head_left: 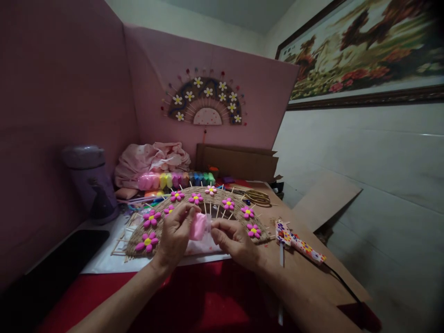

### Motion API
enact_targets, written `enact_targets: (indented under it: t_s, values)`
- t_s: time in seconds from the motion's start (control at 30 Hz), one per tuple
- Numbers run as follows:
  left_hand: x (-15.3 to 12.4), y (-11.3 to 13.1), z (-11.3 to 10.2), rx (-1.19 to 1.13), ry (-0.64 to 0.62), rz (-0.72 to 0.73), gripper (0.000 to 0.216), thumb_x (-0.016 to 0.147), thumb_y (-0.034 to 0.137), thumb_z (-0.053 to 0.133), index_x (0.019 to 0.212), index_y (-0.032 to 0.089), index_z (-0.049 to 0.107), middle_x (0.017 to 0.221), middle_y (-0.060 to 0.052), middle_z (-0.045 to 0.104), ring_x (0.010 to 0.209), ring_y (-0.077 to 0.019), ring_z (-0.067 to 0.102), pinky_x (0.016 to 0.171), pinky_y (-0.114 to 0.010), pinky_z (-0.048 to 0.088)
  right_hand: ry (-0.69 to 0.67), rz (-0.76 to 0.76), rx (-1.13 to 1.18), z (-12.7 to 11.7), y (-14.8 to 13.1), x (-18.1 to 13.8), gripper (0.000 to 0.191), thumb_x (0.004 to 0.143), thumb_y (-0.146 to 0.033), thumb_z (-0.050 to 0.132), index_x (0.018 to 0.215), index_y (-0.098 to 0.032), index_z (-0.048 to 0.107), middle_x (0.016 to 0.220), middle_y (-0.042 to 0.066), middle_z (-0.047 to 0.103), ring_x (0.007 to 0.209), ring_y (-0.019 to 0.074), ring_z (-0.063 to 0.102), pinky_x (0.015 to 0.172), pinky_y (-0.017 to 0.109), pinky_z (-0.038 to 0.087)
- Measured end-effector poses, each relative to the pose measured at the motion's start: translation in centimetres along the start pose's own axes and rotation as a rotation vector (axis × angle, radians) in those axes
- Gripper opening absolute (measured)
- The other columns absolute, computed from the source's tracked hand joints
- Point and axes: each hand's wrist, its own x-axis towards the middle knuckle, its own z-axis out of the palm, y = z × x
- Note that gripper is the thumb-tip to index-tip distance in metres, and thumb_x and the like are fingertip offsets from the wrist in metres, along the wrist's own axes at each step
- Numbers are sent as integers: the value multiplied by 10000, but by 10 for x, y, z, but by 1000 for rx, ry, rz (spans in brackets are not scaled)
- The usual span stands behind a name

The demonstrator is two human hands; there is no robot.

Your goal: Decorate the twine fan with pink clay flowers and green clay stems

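Hands work together: the left hand [176,233] and right hand [233,240] both pinch the pink clay [198,226], just above the woven fan [237,200]. Pink flowers [147,241] already dot its band. Its middle looks plain to me.

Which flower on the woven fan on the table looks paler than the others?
The topmost flower of the woven fan: its petals are pale pink, while all the rest are bright magenta.
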Motion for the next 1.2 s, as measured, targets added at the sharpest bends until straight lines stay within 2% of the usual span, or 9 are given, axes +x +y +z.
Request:
enact_targets:
  t_s: [0.1,0.2,0.37,0.53,0.8,0.93,1.2]
  values:
    - [0,1,-1,61,22,45,188,870,296,472,774,187,592,756,-13,590,713,-145,522,637,-249,393,9,-63,-121,-1,-4,-1,299,889,-409,463,783,-165,600,660,-8,471,606,103,418,571,232,359]
    - [0,3,-1,72,2,72,179,867,284,476,773,185,593,763,-14,591,722,-145,523,657,-254,394,-10,-41,-93,-1,-4,-1,297,885,-408,470,740,-170,571,626,-18,450,573,97,404,541,227,343]
    - [1,2,2,-86,-3,-96,200,841,333,508,769,178,611,672,9,539,592,-114,462,538,-229,354,-35,61,181,1,1,0,371,843,-536,486,716,-188,493,557,-50,401,449,70,339,433,210,279]
    - [-1,3,4,-149,-37,-181,219,834,350,517,758,165,605,619,23,484,541,-93,406,498,-219,318,-33,60,175,1,2,0,375,869,-498,475,669,-182,463,539,-47,405,445,66,339,428,209,262]
    - [-1,0,5,-68,-1,-94,210,836,319,516,708,167,583,629,17,512,562,-95,413,508,-225,305,10,12,100,1,-1,0,313,839,-446,539,711,-162,515,598,-34,422,513,71,365,468,206,289]
    - [-1,-2,4,-31,20,-76,204,844,313,509,731,169,598,626,18,504,581,-101,429,519,-225,313,43,11,84,0,3,0,288,874,-402,488,724,-159,531,595,-28,445,499,71,365,462,207,288]
    - [-1,-4,5,0,37,-44,197,849,311,510,738,174,598,654,16,539,607,-109,462,547,-227,344,87,1,-28,-1,9,0,216,850,-348,524,768,-153,568,600,-28,455,523,80,385,483,210,303]
